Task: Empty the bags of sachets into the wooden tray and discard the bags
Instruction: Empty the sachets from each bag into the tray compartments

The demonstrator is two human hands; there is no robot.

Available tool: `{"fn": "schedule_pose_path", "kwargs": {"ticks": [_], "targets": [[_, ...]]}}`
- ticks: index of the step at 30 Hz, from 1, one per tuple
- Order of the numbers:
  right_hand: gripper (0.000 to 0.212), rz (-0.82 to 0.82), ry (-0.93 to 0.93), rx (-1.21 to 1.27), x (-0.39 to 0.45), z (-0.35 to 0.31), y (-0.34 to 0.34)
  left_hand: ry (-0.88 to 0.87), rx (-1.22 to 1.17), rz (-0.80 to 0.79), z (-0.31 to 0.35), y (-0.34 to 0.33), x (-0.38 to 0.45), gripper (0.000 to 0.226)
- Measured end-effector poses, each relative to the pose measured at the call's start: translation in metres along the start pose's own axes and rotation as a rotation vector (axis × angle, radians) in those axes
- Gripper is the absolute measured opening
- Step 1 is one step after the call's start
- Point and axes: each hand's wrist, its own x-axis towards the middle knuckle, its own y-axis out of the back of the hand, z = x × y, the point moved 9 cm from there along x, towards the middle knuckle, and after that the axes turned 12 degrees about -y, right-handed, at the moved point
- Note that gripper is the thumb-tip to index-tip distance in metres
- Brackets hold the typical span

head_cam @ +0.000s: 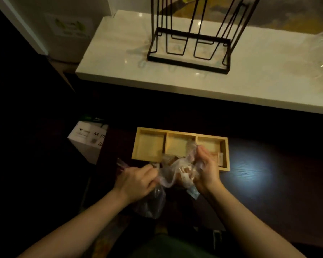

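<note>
Forearms reach in from six o'clock, and between the two hands hangs a clear plastic bag of sachets. The left hand has its fingers curled round one edge of the film at about nine o'clock from the bag's middle; a second slack clear bag droops below that wrist, though whether the same hand also holds it I cannot tell. The right hand pinches the bag's other edge at three o'clock, thumb and fingers pressed together on the plastic. Stretched between them, the bag's long axis runs left to right, nine to three, and small sachets show dimly through it near the right palm.

Just beyond, toward twelve o'clock, the wooden tray lies on the dark surface, its long side also running nine to three, parallel to the bag. It has three compartments; the right one holds what look like a few sachets, and the other two look bare. The right hand overlaps the tray's near rim and is the nearer; the left hangs short of it, off its near-left corner. The pour probably means tipping the bag forward, away from the body.

At ten o'clock stands a white carton. Farther off, a pale surface carries a black wire rack.
</note>
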Motion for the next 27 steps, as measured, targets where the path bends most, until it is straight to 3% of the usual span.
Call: {"fn": "schedule_pose_path", "kwargs": {"ticks": [4, 6, 8, 11, 16, 18, 20, 22, 24, 27], "targets": [[0.015, 0.113, -0.112, 0.125, 0.000, 0.024, 0.037, -0.076, 0.105, -0.031, 0.019, -0.034, -0.008, 0.016], [0.010, 0.104, -0.089, 0.016, 0.000, 0.023, 0.050, -0.109, 0.131, -0.035, 0.024, -0.044, -0.004, 0.014], [0.018, 0.140, -0.044, -0.111, -0.001, 0.020, 0.065, -0.127, 0.151, -0.031, 0.026, -0.052, -0.001, 0.011], [0.027, 0.285, 0.041, -0.202, -0.007, 0.011, 0.092, -0.133, 0.175, -0.077, 0.024, -0.066, 0.003, 0.009], [0.011, 0.637, 0.165, -0.832, -0.018, -0.005, 0.115, -0.169, 0.123, -0.185, 0.023, -0.085, 0.010, 0.016], [0.016, 0.754, 0.317, -1.111, -0.028, -0.020, 0.108, -0.199, 0.095, -0.208, 0.024, -0.084, 0.014, 0.018], [0.021, 0.661, 0.631, -1.286, -0.047, -0.033, 0.070, -0.189, 0.085, -0.215, 0.019, -0.082, 0.013, 0.025], [0.024, 0.295, 0.841, -1.516, -0.061, -0.016, 0.017, -0.151, 0.056, -0.209, 0.014, -0.082, 0.011, 0.033], [0.031, -0.030, 0.815, -1.779, -0.060, 0.024, -0.012, -0.135, 0.061, -0.174, 0.012, -0.081, 0.010, 0.025], [0.028, -0.067, 0.758, -1.964, -0.041, 0.050, -0.018, -0.117, 0.076, -0.123, 0.006, -0.075, 0.010, 0.025]]}}
